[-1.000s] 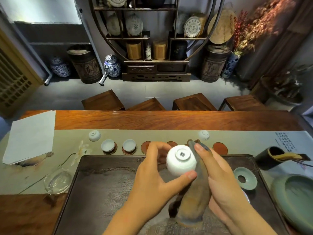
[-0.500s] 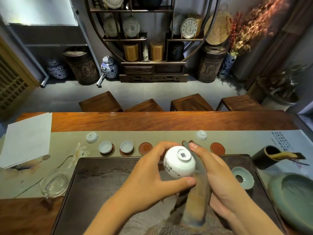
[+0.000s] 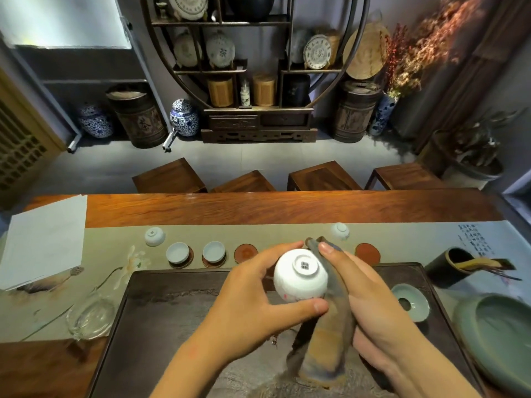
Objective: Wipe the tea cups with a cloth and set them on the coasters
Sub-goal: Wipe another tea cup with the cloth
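Fingers point(image 3: 293, 251) and thumb of the left hand point(image 3: 253, 297) curl round the tea cup point(image 3: 300, 275), held foot-up over the tray point(image 3: 161, 311) so the right hand point(image 3: 370, 308) can press the cloth point(image 3: 330, 326) against its side, perhaps into the hidden mouth. An empty coaster point(image 3: 246, 253) waits beyond.

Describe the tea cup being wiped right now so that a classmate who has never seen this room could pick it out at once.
Start at the dark tea tray on the long wooden table. Above its middle, the left hand holds a white tea cup while the right hand presses a brownish cloth against its side. Unlike the two cups on coasters beyond the tray, it is off the table, its base stamp showing.
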The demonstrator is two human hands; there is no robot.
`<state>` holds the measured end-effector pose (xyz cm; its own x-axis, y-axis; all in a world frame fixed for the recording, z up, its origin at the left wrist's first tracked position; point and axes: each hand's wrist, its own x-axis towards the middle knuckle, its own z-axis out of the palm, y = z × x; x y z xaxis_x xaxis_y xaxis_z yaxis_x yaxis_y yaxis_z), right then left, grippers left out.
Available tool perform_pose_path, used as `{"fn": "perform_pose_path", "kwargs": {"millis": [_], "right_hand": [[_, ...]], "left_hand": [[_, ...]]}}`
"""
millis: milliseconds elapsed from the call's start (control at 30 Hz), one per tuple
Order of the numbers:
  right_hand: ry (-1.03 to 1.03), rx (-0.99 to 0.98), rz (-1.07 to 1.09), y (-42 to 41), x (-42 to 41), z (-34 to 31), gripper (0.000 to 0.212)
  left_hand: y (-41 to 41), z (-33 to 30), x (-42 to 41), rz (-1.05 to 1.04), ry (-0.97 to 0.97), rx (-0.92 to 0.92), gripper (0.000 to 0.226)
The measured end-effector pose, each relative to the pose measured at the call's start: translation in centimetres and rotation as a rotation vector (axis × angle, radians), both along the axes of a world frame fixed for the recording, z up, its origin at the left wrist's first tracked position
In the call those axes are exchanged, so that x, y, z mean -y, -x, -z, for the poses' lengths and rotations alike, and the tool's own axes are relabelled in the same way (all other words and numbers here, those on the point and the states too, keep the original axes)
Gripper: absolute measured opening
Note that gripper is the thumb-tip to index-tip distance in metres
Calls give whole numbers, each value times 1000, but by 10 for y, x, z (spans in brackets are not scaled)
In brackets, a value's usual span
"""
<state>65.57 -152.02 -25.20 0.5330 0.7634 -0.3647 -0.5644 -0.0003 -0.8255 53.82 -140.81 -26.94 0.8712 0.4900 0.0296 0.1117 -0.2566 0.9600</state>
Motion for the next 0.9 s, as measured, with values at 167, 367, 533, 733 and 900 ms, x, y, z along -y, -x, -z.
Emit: {"fn": "perform_pose_path", "kwargs": {"millis": [167, 367, 533, 733, 900], "right_hand": [[-73, -106, -6, -4, 3, 1, 35], [159, 295, 166, 5, -1, 10, 46], [42, 177, -10, -9, 5, 5, 42], [16, 115, 102, -8, 2, 7, 43], [122, 350, 161, 2, 1, 11, 45]], "left_hand": [[1, 0, -8, 87, 62, 31, 63], [-6, 8, 20, -195, -142, 67, 55], [-4, -3, -1, 94, -44, -8, 57], [-12, -8, 1, -11, -157, 68, 56], [-9, -1, 13, -80, -95, 20, 55]]}}
